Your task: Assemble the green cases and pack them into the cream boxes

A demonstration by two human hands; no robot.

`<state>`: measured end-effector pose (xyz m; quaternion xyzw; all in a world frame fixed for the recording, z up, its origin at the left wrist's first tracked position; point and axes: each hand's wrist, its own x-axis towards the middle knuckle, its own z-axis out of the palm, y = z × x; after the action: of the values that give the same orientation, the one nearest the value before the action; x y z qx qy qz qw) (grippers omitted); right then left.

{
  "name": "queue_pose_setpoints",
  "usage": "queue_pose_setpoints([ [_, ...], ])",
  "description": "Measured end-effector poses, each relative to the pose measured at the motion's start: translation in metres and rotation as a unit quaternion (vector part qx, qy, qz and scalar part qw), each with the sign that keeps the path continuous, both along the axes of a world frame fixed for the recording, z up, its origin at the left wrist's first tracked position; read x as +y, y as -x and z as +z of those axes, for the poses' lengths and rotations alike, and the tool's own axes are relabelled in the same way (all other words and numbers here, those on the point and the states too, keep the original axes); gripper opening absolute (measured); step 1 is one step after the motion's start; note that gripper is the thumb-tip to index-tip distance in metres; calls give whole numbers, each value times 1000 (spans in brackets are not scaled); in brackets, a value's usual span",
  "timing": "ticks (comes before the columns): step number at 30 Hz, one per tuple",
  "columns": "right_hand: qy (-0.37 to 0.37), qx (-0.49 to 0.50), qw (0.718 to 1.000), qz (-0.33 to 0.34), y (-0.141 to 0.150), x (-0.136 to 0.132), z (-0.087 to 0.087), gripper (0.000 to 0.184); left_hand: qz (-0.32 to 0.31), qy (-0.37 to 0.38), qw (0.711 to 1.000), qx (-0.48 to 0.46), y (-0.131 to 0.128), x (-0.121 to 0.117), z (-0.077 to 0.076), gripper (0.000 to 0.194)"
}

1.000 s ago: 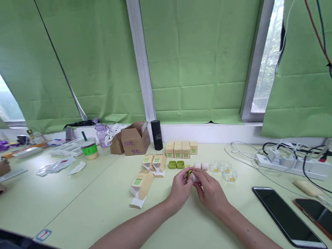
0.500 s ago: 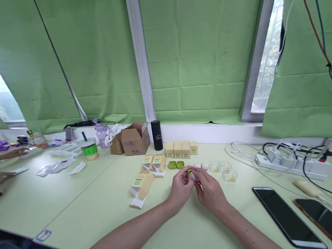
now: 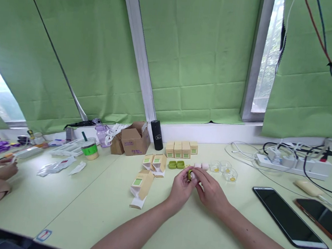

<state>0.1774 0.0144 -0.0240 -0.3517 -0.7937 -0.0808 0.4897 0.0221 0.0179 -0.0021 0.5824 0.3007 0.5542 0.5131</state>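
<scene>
At the middle of the table my left hand (image 3: 181,186) is closed around a small olive-green cup (image 3: 190,175). My right hand (image 3: 211,188) meets it, its fingertips closed at the cup's opening on a small white piece that they mostly cover. Two matching green cups (image 3: 176,164) stand just beyond my left hand. Small yellow bits (image 3: 187,166) and two white cylinders (image 3: 201,166) lie behind my fingers. Clear dishes (image 3: 225,170) with yellow pieces sit to the right. Opened cream cartons (image 3: 142,184) lie to the left, with a row of closed cartons (image 3: 181,149) behind.
At left, a co-worker's hands (image 3: 0,170) are over the table. A green-banded drink cup (image 3: 89,149), a cardboard box (image 3: 135,138) and a black bottle (image 3: 156,135) stand further back. Two phones (image 3: 290,216) and a power strip (image 3: 293,165) with tangled cables lie at right.
The white piece now shows less, lying closer in at the green cup's opening, and my fingers have shifted slightly around it. The co-worker's hands reached away, then came back.
</scene>
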Motion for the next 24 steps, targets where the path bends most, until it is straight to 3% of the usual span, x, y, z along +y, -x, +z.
queue_pose_setpoints([
  [6,41,10,999,13,2,-5,5,52,17,29,999,14,-3,0,4,56],
  [12,8,15,1000,11,0,-1,2,44,12,20,999,26,-1,1,4,54],
  [24,-37,4,999,-11,0,2,-3,46,4,5,1000,31,1,2,4,52],
])
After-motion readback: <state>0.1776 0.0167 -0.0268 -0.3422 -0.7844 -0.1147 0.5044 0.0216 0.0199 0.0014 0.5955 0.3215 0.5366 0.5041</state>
